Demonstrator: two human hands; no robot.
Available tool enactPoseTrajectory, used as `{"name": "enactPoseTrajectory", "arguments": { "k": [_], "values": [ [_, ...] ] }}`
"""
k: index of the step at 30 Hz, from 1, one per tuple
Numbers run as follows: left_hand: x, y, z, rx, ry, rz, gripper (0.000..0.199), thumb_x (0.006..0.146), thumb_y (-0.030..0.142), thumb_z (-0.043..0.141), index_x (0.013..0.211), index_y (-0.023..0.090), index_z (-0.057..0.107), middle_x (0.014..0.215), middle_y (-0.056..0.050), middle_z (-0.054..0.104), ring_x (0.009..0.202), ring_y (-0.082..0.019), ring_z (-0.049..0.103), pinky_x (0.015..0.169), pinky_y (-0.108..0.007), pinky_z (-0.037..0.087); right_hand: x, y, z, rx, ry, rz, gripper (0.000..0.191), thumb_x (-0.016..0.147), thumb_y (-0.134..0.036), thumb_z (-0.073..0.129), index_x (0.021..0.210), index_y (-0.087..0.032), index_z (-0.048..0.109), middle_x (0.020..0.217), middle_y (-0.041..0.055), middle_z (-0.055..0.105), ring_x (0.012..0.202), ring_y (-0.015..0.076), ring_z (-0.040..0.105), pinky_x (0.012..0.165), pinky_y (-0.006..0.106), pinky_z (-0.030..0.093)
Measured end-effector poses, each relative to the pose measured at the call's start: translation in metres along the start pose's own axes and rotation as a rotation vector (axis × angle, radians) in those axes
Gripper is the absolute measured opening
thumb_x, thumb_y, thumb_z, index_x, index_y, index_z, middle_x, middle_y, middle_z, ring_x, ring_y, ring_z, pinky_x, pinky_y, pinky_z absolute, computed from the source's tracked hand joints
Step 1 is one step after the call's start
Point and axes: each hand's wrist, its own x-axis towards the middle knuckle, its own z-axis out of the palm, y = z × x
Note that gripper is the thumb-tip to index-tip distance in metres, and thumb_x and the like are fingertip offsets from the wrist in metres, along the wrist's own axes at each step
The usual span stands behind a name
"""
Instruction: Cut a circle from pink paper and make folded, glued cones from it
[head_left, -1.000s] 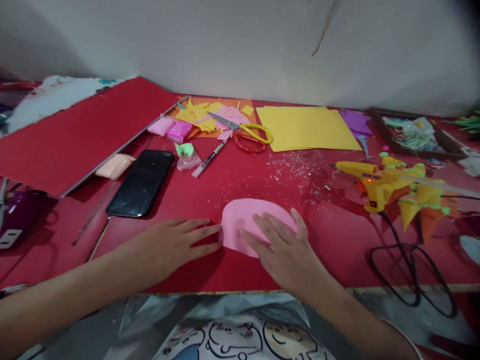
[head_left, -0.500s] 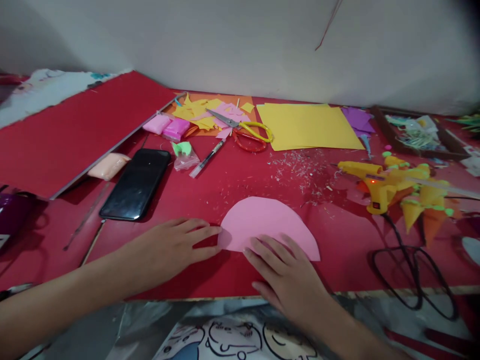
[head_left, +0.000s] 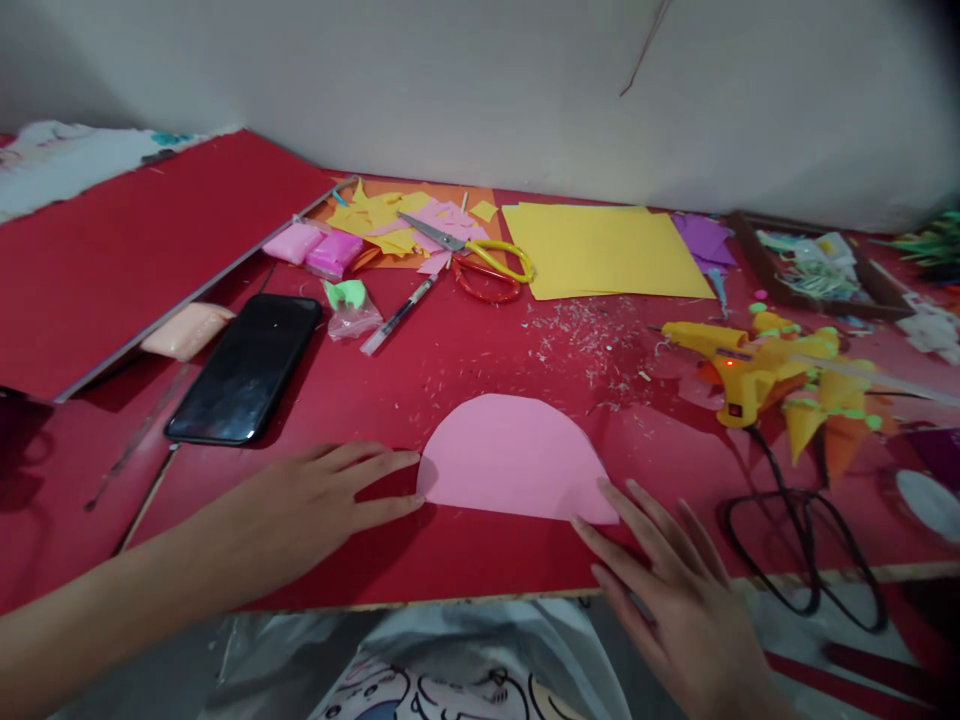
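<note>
Lower centre: pink half-round paper [head_left: 514, 455] | left hand [head_left: 319, 500], right hand [head_left: 679, 595]: fingers apart, unclamped, at opposite corners | light, even pressure suits

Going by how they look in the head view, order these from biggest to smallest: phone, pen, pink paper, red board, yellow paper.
Red board
Pink paper and yellow paper: too close to rank, as the pink paper lies nearer the camera
Phone
Pen
</note>
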Motion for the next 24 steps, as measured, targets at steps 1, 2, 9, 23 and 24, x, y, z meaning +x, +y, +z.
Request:
{"name": "enactPoseTrajectory", "arguments": {
  "k": [1,2,9,23,24],
  "values": [
    [0.001,0.0,-0.002,0.006,-0.006,-0.014,0.075,0.073,-0.003,0.042,0.131,0.044,0.032,0.141,0.006,0.033,0.122,-0.023,0.04,0.096,-0.042,0.036,-0.004,0.003,0.0,0.0,-0.002,0.006,0.039,0.082,-0.027,0.049,0.121,-0.033,0.051,0.137,0.0018,0.039,0.122,0.0257,0.039,0.096,0.048,0.032],
    [0.001,0.0,-0.003,0.016,-0.011,-0.026,0.075,0.073,-0.004,0.041,0.13,0.045,0.033,0.142,0.006,0.033,0.122,-0.023,0.04,0.095,-0.043,0.036,-0.007,0.005,0.0,0.003,-0.004,0.018,0.04,0.082,-0.027,0.05,0.121,-0.033,0.051,0.137,0.0017,0.039,0.122,0.026,0.039,0.095,0.048,0.034],
    [0.014,0.008,-0.011,0.062,0.112,0.057,0.05,0.077,0.004,0.047,0.117,0.033,0.053,0.134,0.0,0.044,0.123,-0.023,0.038,0.101,-0.041,0.03,-0.005,0.017,-0.009,0.069,0.017,0.092,0.027,0.081,-0.026,0.051,0.106,-0.03,0.061,0.134,0.0012,0.041,0.118,0.024,0.042,0.096,0.047,0.036],
    [0.086,0.023,-0.02,-0.08,0.266,0.086,0.067,0.07,0.047,0.064,0.126,0.016,0.041,0.127,-0.009,0.047,0.109,-0.025,0.047,0.089,-0.033,0.038,0.096,0.009,0.001,0.108,-0.059,-0.35,0.019,0.079,-0.016,0.054,0.097,-0.017,0.06,0.1,0.006,0.062,0.095,0.0175,0.055,0.099,0.04,0.032],
    [0.086,0.022,-0.021,-0.066,0.286,0.076,0.064,0.071,0.045,0.064,0.125,0.017,0.042,0.126,-0.009,0.049,0.107,-0.024,0.049,0.087,-0.032,0.039,0.099,0.01,0.0,0.071,-0.03,-0.383,0.016,0.079,-0.013,0.053,0.092,-0.017,0.061,0.093,0.0049,0.064,0.089,0.0161,0.057,0.1,0.04,0.03]
  ]
}}
